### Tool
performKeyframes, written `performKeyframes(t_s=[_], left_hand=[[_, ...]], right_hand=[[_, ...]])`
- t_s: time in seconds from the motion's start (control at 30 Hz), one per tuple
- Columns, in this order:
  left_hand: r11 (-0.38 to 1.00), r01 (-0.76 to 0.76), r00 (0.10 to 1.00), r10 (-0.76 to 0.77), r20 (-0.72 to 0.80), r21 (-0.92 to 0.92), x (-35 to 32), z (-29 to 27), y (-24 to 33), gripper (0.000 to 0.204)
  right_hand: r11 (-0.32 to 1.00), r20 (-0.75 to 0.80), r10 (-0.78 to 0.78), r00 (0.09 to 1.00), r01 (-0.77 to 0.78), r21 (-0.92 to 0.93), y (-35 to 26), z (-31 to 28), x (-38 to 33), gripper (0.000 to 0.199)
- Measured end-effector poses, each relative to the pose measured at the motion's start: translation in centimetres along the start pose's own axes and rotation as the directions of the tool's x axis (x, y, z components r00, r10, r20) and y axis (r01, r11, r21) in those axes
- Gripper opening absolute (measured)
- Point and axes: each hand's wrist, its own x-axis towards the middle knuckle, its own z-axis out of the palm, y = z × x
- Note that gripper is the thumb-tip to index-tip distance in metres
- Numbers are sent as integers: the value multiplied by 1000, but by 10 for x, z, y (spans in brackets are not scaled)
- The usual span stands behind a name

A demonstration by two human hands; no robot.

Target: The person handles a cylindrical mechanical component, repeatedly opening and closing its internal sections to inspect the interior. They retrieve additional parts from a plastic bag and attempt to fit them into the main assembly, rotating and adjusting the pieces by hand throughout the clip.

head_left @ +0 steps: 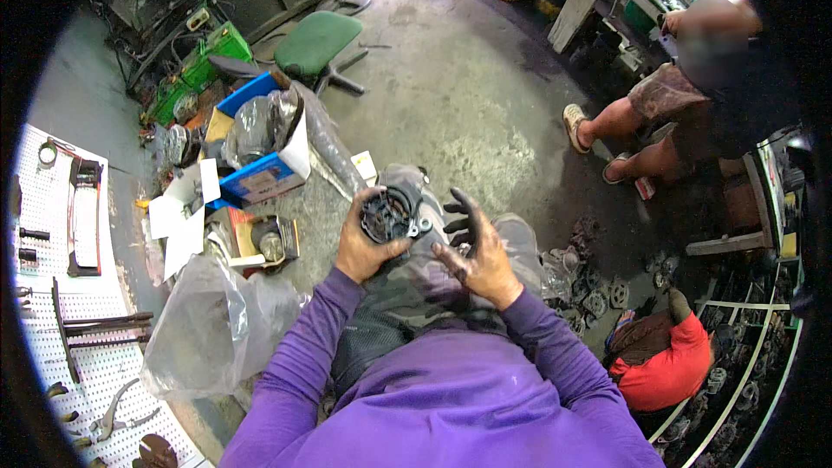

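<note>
In my left hand is a round metal housing, its dark inner parts facing up; it looks like part of an alternator. The fingers wrap round its left side, with the thumb along the near edge. A light metal lug with a hole sticks out on its right. My right hand is just right of the housing, apart from it, with blackened fingers spread and nothing in them. Both hands are above my lap, over camouflage-patterned trousers.
Left are a blue and white box with plastic-wrapped parts, a clear plastic bag and a white pegboard of tools. A green chair stands ahead. Loose metal parts, a person in red and another person are right.
</note>
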Motion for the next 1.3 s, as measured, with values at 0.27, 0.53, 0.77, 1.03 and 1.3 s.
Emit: performKeyframes(t_s=[0.27, 0.53, 0.77, 1.03, 1.3], left_hand=[[939, 62, 993, -92, -74, -339, 4, -4, -2, 98], [907, 26, 997, -53, -53, -420, 1, -6, -6, 91], [840, 103, 985, -161, -64, -533, 1, -4, -4, 80], [784, 97, 984, -168, -59, -614, 4, -8, -9, 79], [517, 163, 962, -271, 20, -840, 18, -44, -3, 69]], right_hand=[[996, 104, -26, 994, 35, -84, -15, 2, -1, 71], [995, 141, 4, 990, 11, -103, -16, -1, -2, 61], [992, 101, -69, 992, 79, -100, -11, 2, 1, 58], [984, 111, -111, 988, 125, -125, 2, 9, 24, 65], [977, 99, -187, 977, 195, -85, -19, 37, 43, 81]])
